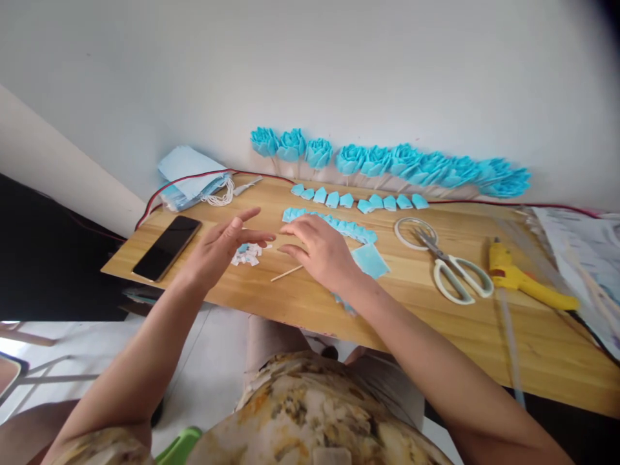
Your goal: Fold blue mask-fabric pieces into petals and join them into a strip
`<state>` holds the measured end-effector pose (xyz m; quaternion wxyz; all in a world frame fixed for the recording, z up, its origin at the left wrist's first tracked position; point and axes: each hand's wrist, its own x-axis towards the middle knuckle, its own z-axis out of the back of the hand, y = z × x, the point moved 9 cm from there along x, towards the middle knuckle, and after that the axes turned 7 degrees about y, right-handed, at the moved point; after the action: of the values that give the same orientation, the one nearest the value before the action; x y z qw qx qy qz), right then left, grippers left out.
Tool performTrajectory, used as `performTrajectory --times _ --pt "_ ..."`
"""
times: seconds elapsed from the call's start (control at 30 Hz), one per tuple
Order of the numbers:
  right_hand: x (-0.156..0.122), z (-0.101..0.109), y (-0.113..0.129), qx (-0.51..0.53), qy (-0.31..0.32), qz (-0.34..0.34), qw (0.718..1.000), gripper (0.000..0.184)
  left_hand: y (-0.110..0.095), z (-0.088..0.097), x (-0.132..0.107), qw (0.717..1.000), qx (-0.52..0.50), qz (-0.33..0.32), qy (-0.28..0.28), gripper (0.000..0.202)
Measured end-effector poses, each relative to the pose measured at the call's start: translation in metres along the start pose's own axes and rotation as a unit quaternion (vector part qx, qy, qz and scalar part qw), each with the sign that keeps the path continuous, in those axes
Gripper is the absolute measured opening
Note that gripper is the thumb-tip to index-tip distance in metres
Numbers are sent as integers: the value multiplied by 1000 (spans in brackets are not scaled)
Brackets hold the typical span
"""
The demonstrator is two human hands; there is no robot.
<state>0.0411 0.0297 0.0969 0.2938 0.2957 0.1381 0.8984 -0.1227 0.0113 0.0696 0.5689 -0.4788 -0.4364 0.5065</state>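
My left hand [223,243] hovers over the wooden table with its fingers spread, and nothing shows in it. Facing it, my right hand [322,250] has its fingers curved and a gap between thumb and fingertips; I see nothing held there. Below the left fingers lies a small heap of white paper scraps [247,256]. A thin wooden stick [285,274] reaches out from under the right hand, partly hidden. Beyond the right hand runs a row of folded light-blue pieces [349,227]. A flat blue square [371,259] lies beside the right wrist.
Blue flowers on sticks [376,161] lean along the wall, with folded blue petals [332,199] before them. To the right are a tape roll [400,234], scissors [453,268] and a yellow glue gun [526,284]. Leftward lie a phone [167,248] and stacked pale-blue sheets [191,171].
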Motion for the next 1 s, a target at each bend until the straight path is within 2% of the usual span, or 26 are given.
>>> performTrajectory --times 0.13,0.23,0.33,0.4,0.5,0.67,0.9,1.0 --pt "5 -12 3 20 -7 18 1000 15 8 -5 1 997 -78 3 29 71" --pt "10 -17 -4 92 4 -5 996 16 7 -3 0 1000 -18 6 22 69" --pt "18 -30 -21 166 57 -65 982 13 -1 8 -8 996 87 -11 -29 64" --pt "21 -41 -34 167 99 -108 975 15 -2 19 -18 989 120 -14 -86 58" --pt "23 -58 -48 148 153 -135 968 23 12 30 -35 983 123 4 -135 46" --pt "25 -75 -52 156 206 -138 956 26 38 22 -50 980 173 32 -95 39" --pt "24 -75 -50 191 214 -152 946 22 35 1 -45 955 289 17 -62 35" --pt "23 -74 -53 177 200 -175 948 19 32 1 -41 939 332 13 -86 32"
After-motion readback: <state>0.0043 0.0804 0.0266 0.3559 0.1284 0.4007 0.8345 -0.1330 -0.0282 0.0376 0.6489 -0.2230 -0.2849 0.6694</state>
